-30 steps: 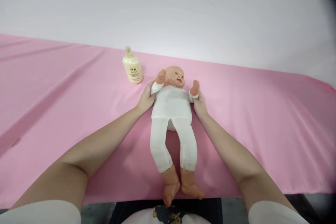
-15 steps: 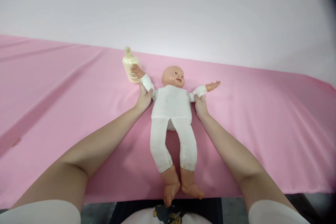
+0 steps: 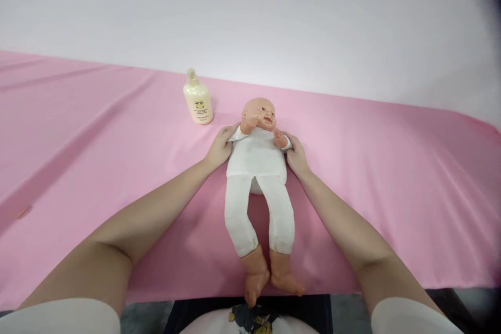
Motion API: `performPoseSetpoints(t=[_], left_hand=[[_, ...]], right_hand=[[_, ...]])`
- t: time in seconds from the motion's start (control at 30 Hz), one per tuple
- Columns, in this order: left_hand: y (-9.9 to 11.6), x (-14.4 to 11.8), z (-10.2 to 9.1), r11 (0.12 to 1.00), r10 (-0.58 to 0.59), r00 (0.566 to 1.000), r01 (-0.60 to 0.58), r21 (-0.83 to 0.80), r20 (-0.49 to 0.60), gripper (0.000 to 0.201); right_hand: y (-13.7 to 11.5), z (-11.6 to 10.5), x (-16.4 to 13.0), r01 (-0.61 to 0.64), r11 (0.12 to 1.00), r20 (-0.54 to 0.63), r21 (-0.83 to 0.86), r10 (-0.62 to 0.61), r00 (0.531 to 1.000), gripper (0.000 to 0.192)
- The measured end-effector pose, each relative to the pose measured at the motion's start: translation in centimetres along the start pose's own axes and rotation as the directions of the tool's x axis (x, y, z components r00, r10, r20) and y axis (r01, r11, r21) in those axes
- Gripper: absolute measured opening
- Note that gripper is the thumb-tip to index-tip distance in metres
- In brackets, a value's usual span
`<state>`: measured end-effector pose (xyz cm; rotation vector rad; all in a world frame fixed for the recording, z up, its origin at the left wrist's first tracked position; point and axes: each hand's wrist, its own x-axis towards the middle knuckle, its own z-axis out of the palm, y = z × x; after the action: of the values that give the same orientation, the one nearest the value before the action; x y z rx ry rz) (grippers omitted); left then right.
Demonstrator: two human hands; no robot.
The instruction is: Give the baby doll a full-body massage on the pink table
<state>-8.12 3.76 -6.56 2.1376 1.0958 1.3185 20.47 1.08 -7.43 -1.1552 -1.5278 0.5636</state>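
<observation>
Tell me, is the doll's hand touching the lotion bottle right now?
Apart. The head view shows the doll with both arms folded in at its chest, and bare pink cloth lies between its nearer hand and the lotion bottle.

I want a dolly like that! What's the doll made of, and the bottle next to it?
The doll: head and feet look like smooth, slightly shiny plastic or vinyl; its body seems soft, under matte white cloth. The bottle: probably glossy cream-coloured plastic.

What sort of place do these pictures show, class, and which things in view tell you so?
Probably a baby-care practice station: a baby doll in white clothes lies on a pink cloth-covered table, a cream bottle stands beside it, and the left hand and right hand hold its arms.
</observation>
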Motion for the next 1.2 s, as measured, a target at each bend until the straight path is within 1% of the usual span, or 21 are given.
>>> performPoseSetpoints(t=[0.1, 0.17, 0.23, 0.3, 0.33, 0.4, 0.5, 0.57, 0.67, 0.7, 0.77, 0.87, 0.93, 1.0, 1.07, 1.2], left_hand=[[0.0, -0.1, 0.0, 1.000, -0.004, 1.000, 0.004, 0.000, -0.010, 0.054], [-0.2, -0.1, 0.1, 0.999, -0.030, 0.999, 0.030, -0.017, -0.022, 0.052], [-0.4, -0.1, 0.2, 0.995, -0.088, 0.994, 0.085, -0.056, -0.058, 0.057], [-0.9, -0.1, 0.3, 0.985, -0.147, 0.984, 0.135, -0.110, -0.102, 0.067], [-1.2, 0.0, 0.4, 0.979, -0.169, 0.978, 0.152, -0.135, -0.124, 0.070], [-1.8, 0.1, 0.4, 0.967, -0.218, 0.962, 0.190, -0.168, -0.166, 0.070], [-2.5, 0.3, 0.5, 0.935, -0.330, 0.918, 0.287, -0.208, -0.221, 0.060], [-2.6, 0.4, 0.5, 0.919, -0.369, 0.898, 0.314, -0.240, -0.238, 0.054], [-2.2, 0.4, 0.5, 0.922, -0.344, 0.910, 0.279, -0.269, -0.233, 0.053], [-1.9, 0.4, 0.5, 0.926, -0.325, 0.918, 0.261, -0.273, -0.225, 0.055], [-1.3, 0.4, 0.5, 0.939, -0.271, 0.943, 0.214, -0.269, -0.195, 0.058], [-0.5, 0.4, 0.3, 0.967, -0.156, 0.982, 0.129, -0.220, -0.110, 0.060], [-0.2, 0.3, 0.2, 0.987, -0.087, 0.995, 0.081, -0.137, -0.043, 0.057], [-0.1, 0.3, 0.0, 0.997, -0.048, 0.999, 0.048, -0.056, -0.002, 0.054], [0.0, 0.2, -0.2, 0.999, -0.039, 0.999, 0.039, -0.022, 0.008, 0.056], [0.1, 0.1, -0.1, 0.995, -0.077, 0.997, 0.077, -0.056, 0.001, 0.058]], right_hand=[[0.1, 0.1, 0.0, -0.027, 0.999, -0.011, 0.029, 0.027, 1.000, 0.053], [0.1, 0.1, 0.0, -0.068, 0.995, -0.009, 0.079, 0.069, 0.998, 0.054], [0.1, 0.2, 0.1, -0.125, 0.980, -0.009, 0.154, 0.128, 0.992, 0.050], [0.2, 0.3, 0.1, -0.187, 0.955, -0.021, 0.230, 0.197, 0.980, 0.041], [0.2, 0.4, 0.1, -0.216, 0.939, -0.038, 0.268, 0.235, 0.971, 0.036], [0.4, 0.4, 0.2, -0.262, 0.906, -0.069, 0.332, 0.300, 0.952, 0.031], [0.7, 0.4, 0.3, -0.297, 0.877, -0.100, 0.377, 0.358, 0.928, 0.034], [0.7, 0.3, 0.3, -0.313, 0.871, -0.106, 0.379, 0.377, 0.920, 0.039], [0.6, 0.1, 0.2, -0.309, 0.875, -0.098, 0.373, 0.369, 0.924, 0.048], [0.5, 0.1, 0.2, -0.304, 0.880, -0.100, 0.365, 0.362, 0.927, 0.048], [0.1, 0.1, 0.1, -0.290, 0.899, -0.101, 0.328, 0.338, 0.936, 0.044], [-0.5, 0.2, -0.1, -0.221, 0.949, -0.050, 0.223, 0.237, 0.970, 0.039], [-0.7, 0.2, -0.1, -0.141, 0.980, -0.001, 0.143, 0.143, 0.990, 0.045], [-0.7, 0.2, -0.1, -0.096, 0.991, 0.017, 0.095, 0.095, 0.995, 0.052], [-0.6, 0.2, -0.1, -0.092, 0.992, 0.017, 0.085, 0.091, 0.996, 0.054], [-0.7, 0.2, -0.1, -0.129, 0.982, 0.020, 0.135, 0.127, 0.992, 0.053]])
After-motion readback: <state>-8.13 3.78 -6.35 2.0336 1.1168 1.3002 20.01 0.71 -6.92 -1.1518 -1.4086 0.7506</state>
